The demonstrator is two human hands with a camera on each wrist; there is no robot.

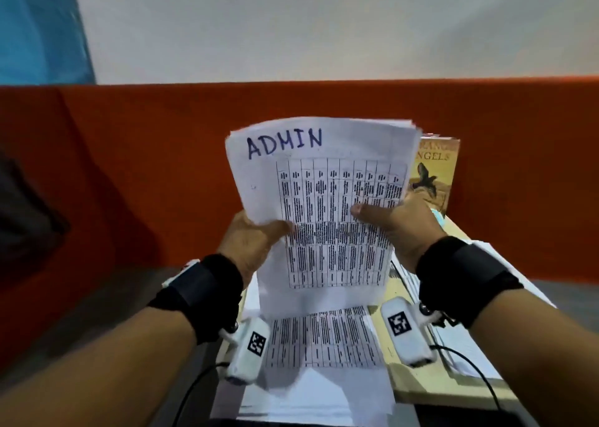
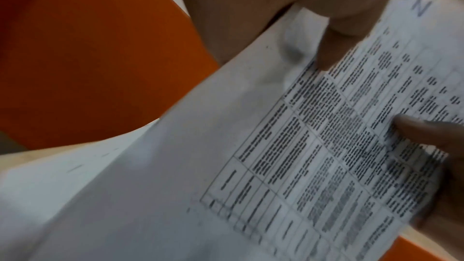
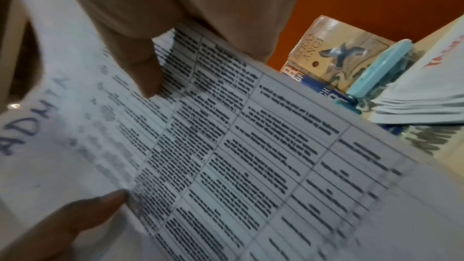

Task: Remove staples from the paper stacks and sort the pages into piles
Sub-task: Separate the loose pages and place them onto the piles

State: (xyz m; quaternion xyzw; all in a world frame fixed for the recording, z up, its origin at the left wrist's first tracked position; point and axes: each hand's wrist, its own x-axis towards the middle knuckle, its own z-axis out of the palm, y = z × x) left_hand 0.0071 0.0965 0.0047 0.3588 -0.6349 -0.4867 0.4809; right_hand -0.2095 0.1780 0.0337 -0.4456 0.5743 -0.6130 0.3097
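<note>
I hold a stack of white pages (image 1: 324,183) upright above the table, its top sheet marked "ADMIN" over a printed grid. My left hand (image 1: 256,238) grips its left edge, thumb on the front. My right hand (image 1: 398,222) grips the right edge, thumb pressed on the print. In the left wrist view the stack (image 2: 226,146) fills the frame, with my left thumb (image 2: 334,47) on it. The right wrist view shows the sheets (image 3: 251,146) fanned slightly under my right thumb (image 3: 143,70). No staple is visible.
Another printed page (image 1: 324,339) lies flat on the beige table (image 1: 408,391) below the stack. A pile of papers (image 3: 422,94) sits at the right, beside a light-blue tool (image 3: 376,74) and books (image 3: 339,51). An orange partition (image 1: 162,134) closes off the back.
</note>
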